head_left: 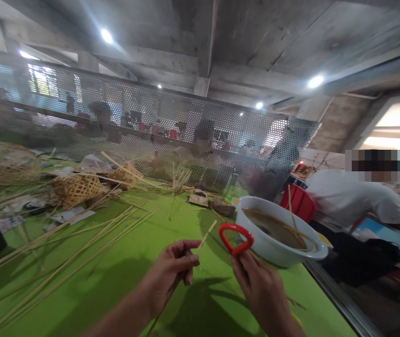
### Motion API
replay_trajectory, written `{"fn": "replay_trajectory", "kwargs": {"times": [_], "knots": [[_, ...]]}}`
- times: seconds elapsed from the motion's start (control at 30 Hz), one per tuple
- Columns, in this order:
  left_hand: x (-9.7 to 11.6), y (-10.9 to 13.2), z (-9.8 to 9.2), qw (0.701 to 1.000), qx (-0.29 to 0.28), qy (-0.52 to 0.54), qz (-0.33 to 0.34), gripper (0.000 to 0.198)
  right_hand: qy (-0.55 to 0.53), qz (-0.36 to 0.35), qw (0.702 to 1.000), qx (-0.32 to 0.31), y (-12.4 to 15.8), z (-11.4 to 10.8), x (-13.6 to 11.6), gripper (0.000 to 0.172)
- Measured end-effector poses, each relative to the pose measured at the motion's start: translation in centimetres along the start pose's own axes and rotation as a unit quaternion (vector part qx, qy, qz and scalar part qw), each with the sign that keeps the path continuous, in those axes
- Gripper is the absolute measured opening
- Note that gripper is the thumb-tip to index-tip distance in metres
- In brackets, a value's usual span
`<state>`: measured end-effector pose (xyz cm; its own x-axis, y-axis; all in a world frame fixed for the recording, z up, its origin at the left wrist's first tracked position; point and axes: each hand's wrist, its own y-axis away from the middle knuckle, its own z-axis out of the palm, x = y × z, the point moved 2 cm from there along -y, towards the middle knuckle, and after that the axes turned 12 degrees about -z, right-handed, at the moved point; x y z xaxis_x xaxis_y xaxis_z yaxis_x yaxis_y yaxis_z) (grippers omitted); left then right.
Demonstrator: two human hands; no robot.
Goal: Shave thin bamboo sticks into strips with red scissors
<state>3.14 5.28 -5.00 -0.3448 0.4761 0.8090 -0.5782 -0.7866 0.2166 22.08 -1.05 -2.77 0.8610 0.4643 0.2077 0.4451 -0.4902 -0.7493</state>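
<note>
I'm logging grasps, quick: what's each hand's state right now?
Left hand: closed, pinching a thin pale strip.
Right hand: closed, holding a tool by its red loop handle; the rest is hidden.

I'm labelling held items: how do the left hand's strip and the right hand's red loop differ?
The strip is thin, straight and pale; the red loop is thicker and curved. The strip is pinched in the left hand, while the red loop is in the right hand. Both are held.
</note>
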Motion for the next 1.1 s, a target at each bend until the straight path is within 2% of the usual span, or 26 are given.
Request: {"fn": "replay_trajectory", "kwargs": {"times": [0.13, 0.3, 0.53, 0.67, 0.83, 1.0, 1.1], "knots": [[0.2, 0.3, 0.3, 1.000, -0.016, -0.011, -0.008, 0.038, -0.002, 0.005, 1.000, 0.015, 0.0, -0.3, 0.5, 0.019], [0.3, 0.3, 0.2, 1.000, -0.014, 0.014, -0.011, 0.043, -0.055, -0.001, 0.998, -0.036, -0.2, 0.0, -0.4, 0.021], [0.2, 0.4, 0.3, 0.999, -0.013, 0.020, -0.039, 0.041, -0.007, 0.019, 1.000, 0.013, 0.1, -0.1, 0.2, 0.021], [0.0, 0.1, 0.1, 0.997, -0.028, 0.041, -0.052, 0.041, -0.052, -0.004, 0.999, -0.011, -0.1, 0.1, -0.6, 0.022], [0.1, 0.5, 0.2, 0.997, -0.030, 0.053, -0.052, 0.040, -0.015, 0.017, 1.000, 0.018, -0.2, -0.3, -0.3, 0.019], [-0.1, 0.1, -0.1, 0.995, -0.033, 0.064, -0.063, 0.040, -0.048, -0.010, 0.999, -0.004, -0.3, -0.2, -0.8, 0.022], [-0.2, 0.0, -0.2, 0.996, -0.029, 0.056, -0.065, 0.039, -0.033, -0.002, 0.999, 0.005, -0.2, -0.2, -0.5, 0.021]]}}
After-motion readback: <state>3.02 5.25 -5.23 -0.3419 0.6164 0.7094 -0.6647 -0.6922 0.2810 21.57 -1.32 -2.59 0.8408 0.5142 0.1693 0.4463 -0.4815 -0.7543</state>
